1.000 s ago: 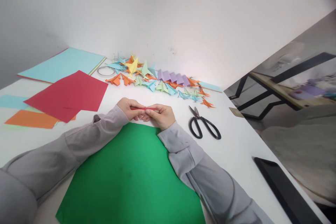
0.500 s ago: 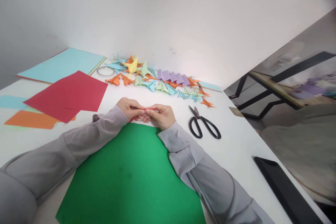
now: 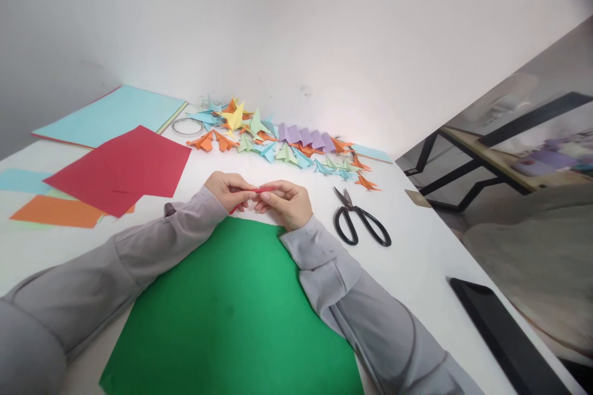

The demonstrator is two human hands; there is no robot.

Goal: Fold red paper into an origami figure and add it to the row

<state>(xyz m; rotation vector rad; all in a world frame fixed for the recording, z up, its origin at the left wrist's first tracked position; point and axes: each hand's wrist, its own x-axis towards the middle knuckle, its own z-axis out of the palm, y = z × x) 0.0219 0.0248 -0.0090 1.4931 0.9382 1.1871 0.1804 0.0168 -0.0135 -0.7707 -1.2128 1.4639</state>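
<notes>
Between my two hands is a small piece of folded red paper [image 3: 265, 189], mostly covered by my fingers. My left hand [image 3: 230, 191] pinches its left part, and a red edge shows below those fingers. My right hand [image 3: 290, 202] is closed on the other end, thumb against bent fingers. Both hands are just beyond the far edge of a large green sheet [image 3: 231, 302], which lies under my forearms. Black-handled scissors [image 3: 359, 216] lie to the right of my right hand, blades slightly apart.
Behind my hands runs a row of folded paper pieces [image 3: 287, 151] in several colours. Red sheets [image 3: 125, 166], orange paper [image 3: 60, 211] and a light blue stack [image 3: 115, 114] lie left, near a tape roll [image 3: 187, 127]. A black flat object [image 3: 504, 333] lies by the right edge.
My right fingers have opened slightly and shifted a little right, so more of the red paper shows between the hands. My left hand stays almost still.
</notes>
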